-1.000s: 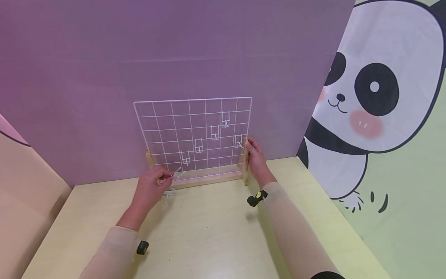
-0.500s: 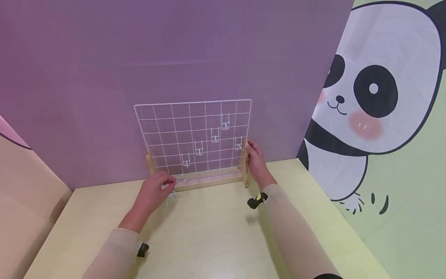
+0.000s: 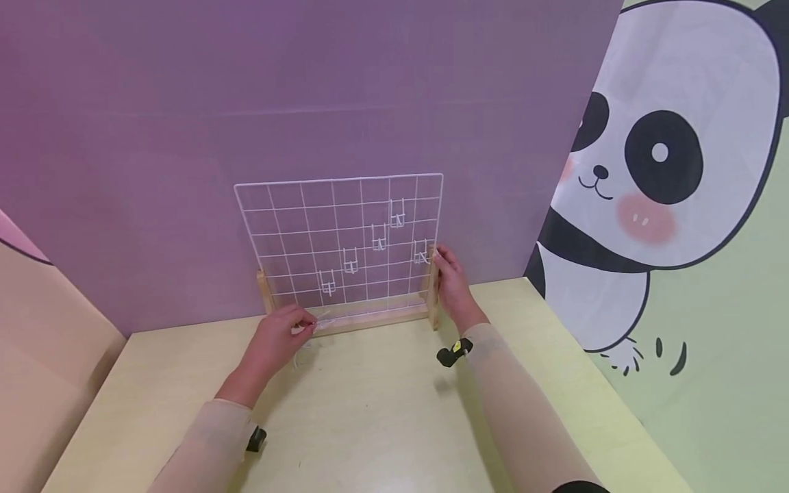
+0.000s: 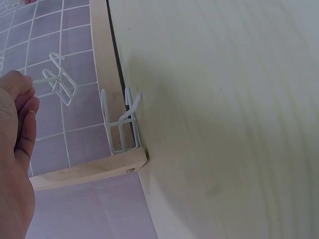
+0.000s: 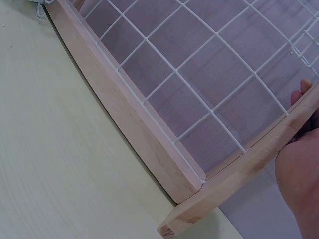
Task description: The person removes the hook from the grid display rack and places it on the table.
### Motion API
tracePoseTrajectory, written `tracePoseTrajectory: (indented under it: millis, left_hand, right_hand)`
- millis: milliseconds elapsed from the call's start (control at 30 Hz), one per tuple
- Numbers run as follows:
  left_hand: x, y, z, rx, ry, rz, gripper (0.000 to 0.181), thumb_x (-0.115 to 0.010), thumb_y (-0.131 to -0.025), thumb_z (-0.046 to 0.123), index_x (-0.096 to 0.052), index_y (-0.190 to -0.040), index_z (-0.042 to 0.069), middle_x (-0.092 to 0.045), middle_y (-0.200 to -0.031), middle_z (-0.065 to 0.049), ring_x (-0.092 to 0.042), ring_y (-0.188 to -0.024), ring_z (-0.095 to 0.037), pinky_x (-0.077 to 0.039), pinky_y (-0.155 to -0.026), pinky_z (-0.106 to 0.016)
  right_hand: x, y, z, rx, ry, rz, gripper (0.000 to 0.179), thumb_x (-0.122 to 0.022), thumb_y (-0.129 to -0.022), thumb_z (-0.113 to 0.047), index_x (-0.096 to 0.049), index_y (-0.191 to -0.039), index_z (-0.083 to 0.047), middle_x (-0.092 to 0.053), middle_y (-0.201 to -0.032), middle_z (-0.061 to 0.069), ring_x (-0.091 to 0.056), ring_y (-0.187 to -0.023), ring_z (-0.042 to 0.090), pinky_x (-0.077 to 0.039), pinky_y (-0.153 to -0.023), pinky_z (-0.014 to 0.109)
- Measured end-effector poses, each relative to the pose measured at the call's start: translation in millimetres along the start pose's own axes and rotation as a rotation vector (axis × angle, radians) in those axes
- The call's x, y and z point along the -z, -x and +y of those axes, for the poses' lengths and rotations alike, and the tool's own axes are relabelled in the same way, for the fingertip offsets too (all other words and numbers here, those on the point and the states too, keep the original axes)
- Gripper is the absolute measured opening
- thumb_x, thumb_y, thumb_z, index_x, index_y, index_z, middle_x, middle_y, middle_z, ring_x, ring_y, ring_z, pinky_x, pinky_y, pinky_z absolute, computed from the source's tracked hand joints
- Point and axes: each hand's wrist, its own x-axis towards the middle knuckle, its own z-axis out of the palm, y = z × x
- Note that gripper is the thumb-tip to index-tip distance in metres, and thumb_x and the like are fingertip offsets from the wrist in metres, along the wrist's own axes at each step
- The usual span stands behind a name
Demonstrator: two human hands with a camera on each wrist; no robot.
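Observation:
My left hand (image 3: 274,346) pinches the stem of a white wire hook (image 4: 59,78) between thumb and fingers. In the left wrist view the hook is in front of the lower part of a white wire grid (image 3: 339,180). My right hand (image 3: 455,291) grips the right upright (image 3: 434,301) of the wooden stand that bears the grid. Several similar hooks hang on the grid, four in a diagonal row, such as the top hook (image 3: 397,220). Another loose hook (image 4: 130,110) rests by the stand's left foot, partly behind my left hand in the head view.
The stand's wooden base (image 3: 370,320) sits near the back of a pale table (image 3: 382,411). A purple panel (image 3: 339,82) rises right behind it. A panda picture (image 3: 666,157) covers the wall on the right.
My left hand has moved down and slightly right with the pinched hook, toward the grid's lower edge. My right hand stays on the upright.

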Motion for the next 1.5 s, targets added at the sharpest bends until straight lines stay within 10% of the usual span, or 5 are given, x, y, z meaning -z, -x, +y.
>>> tracePoseTrajectory:
  millis: [1500]
  left_hand:
    - [-20.4,0.6,-14.4,-0.025,-0.001,-0.155,0.017,-0.081,-0.092,-0.007,-0.077,-0.090,0.009,-0.071,-0.091,0.004,-0.068,-0.085,-0.017,-0.064,-0.080,-0.041]
  right_hand:
    - [-2,2.3,-1,0.027,0.004,-0.008,0.016,-0.053,-0.117,-0.018,-0.065,-0.126,-0.022,-0.065,-0.116,-0.006,-0.050,-0.131,0.036,-0.040,-0.113,0.046]
